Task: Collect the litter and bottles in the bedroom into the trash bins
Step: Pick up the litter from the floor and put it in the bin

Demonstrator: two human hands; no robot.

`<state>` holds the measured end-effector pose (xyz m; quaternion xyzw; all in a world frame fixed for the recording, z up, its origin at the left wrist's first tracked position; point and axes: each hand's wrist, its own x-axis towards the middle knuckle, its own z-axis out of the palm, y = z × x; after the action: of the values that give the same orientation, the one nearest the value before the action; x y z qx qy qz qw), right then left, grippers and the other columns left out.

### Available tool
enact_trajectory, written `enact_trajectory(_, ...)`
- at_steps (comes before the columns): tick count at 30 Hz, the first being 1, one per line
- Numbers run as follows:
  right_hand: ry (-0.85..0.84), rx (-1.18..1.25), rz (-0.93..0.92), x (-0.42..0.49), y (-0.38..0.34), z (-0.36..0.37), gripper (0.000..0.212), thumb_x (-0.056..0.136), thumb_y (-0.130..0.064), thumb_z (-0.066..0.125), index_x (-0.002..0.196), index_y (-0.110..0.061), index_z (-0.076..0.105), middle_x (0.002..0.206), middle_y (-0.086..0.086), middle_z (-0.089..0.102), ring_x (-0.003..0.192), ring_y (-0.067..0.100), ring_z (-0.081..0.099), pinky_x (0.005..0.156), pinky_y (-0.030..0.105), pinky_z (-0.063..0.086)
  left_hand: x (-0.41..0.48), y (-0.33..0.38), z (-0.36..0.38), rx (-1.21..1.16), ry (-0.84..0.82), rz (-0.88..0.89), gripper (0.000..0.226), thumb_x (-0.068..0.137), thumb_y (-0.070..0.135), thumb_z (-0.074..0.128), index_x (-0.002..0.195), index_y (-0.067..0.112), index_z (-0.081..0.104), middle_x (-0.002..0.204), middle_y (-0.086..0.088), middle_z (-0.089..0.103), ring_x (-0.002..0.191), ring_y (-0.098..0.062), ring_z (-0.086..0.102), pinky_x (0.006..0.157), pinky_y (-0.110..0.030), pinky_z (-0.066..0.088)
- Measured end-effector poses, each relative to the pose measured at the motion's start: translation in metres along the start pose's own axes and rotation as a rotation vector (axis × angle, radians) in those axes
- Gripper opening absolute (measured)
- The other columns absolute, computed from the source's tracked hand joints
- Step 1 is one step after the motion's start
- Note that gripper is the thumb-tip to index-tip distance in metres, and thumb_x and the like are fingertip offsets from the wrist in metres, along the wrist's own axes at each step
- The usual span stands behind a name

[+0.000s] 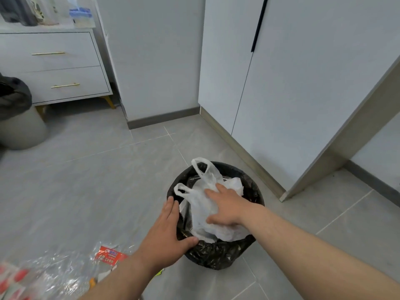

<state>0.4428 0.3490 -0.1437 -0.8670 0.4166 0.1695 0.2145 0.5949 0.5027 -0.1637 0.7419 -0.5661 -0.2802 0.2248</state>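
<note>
A round trash bin lined with a black bag stands on the grey tiled floor near the wardrobe. A white plastic carrier bag lies stuffed in its top, two handles sticking up. My right hand presses flat on that bag with straight fingers. My left hand rests on the bin's near left rim, fingers straight, thumb along the edge. Clear plastic wrapping with a red label lies on the floor at the lower left.
A second bin with a dark grey liner stands at the far left. Behind it is a white drawer unit with gold handles. White wardrobe doors fill the right, and an angled panel leans near the bin.
</note>
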Motion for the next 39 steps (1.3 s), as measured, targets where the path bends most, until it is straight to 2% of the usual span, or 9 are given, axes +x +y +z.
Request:
enact_trajectory(8,-0.21,-0.102,0.218,0.042,-0.012,0.06,0.09,0.082,-0.043,0.064,0.152,-0.027,0.009,0.158,0.011,-0.002,0.14,0.037,0.02,0.11,0.049,0.033,0.001,-0.004,0.004,-0.119,0.035,-0.01,0.11,0.077,0.049,0.069,0.152,0.024,-0.006,0.146,0.025,-0.023,0.145,0.0,-0.011,0.119,-0.024,0.007)
enact_trajectory(18,-0.123,0.051,0.163,0.03,-0.016,0.012,0.096,0.078,-0.038,0.069,0.151,-0.035,0.007,0.159,0.014,-0.013,0.138,0.035,0.035,0.105,0.038,0.041,-0.003,-0.012,-0.008,-0.202,0.016,-0.014,0.102,0.076,0.04,0.073,0.152,0.028,0.007,0.153,0.024,-0.006,0.145,0.002,-0.002,0.116,-0.018,0.009)
enact_trajectory(20,-0.044,0.01,0.138,0.023,-0.025,-0.021,0.084,0.082,-0.032,0.063,0.151,-0.029,0.015,0.159,0.017,0.009,0.14,0.032,0.03,0.106,0.036,0.038,-0.015,-0.025,-0.027,-0.204,0.015,-0.052,0.096,0.075,0.041,0.075,0.151,0.032,0.017,0.147,0.027,0.003,0.141,0.005,0.006,0.114,-0.018,0.012)
enact_trajectory(23,0.259,-0.052,0.085,0.013,-0.054,-0.061,0.043,0.085,-0.021,0.048,0.128,-0.019,0.054,0.133,0.012,0.056,0.117,0.029,0.054,0.089,0.035,0.047,-0.044,-0.069,-0.058,-0.173,0.115,-0.208,0.073,0.078,0.044,0.07,0.142,0.025,0.04,0.148,0.015,0.031,0.138,-0.006,0.031,0.114,-0.029,0.029)
enact_trajectory(27,0.586,0.173,-0.103,-0.007,-0.135,-0.068,0.024,0.091,-0.022,0.047,0.108,-0.017,0.063,0.099,0.002,0.066,0.092,0.023,0.06,0.077,0.033,0.048,-0.101,-0.153,-0.081,-0.147,0.184,-0.553,0.042,0.086,0.028,0.063,0.124,0.012,0.057,0.129,-0.006,0.057,0.116,-0.019,0.053,0.093,-0.027,0.04)
enact_trajectory(30,0.517,0.281,-0.268,-0.008,-0.198,-0.03,0.018,0.089,-0.022,0.05,0.092,-0.019,0.068,0.084,-0.001,0.067,0.083,0.021,0.06,0.072,0.03,0.047,-0.142,-0.209,-0.082,-0.17,0.17,-0.798,0.041,0.083,0.026,0.065,0.118,0.005,0.058,0.119,-0.012,0.061,0.107,-0.027,0.058,0.082,-0.029,0.042)
enact_trajectory(33,0.307,0.25,-0.246,0.026,-0.224,0.037,0.019,0.087,-0.022,0.05,0.094,-0.019,0.068,0.092,0.001,0.07,0.09,0.023,0.061,0.078,0.032,0.05,-0.162,-0.26,-0.075,-0.331,0.336,-0.975,0.045,0.068,0.036,0.072,0.105,0.012,0.064,0.094,-0.009,0.068,0.091,-0.031,0.064,0.084,-0.041,0.054)
enact_trajectory(36,0.037,0.219,-0.07,0.062,-0.217,0.106,0.031,0.084,-0.021,0.052,0.113,-0.017,0.063,0.116,0.005,0.066,0.108,0.024,0.058,0.086,0.027,0.045,-0.156,-0.296,-0.066,-0.535,0.567,-1.185,0.065,0.056,0.048,0.08,0.111,0.015,0.065,0.105,-0.01,0.069,0.1,-0.034,0.062,0.093,-0.044,0.051)
enact_trajectory(39,-0.104,0.171,0.053,0.073,-0.199,0.154,0.044,0.084,-0.029,0.055,0.127,-0.015,0.055,0.131,0.009,0.056,0.118,0.027,0.053,0.089,0.027,0.043,-0.128,-0.314,-0.055,-0.695,0.62,-1.234,0.091,0.049,0.062,0.077,0.127,0.022,0.054,0.128,-0.005,0.059,0.116,-0.034,0.055,0.103,-0.049,0.042)
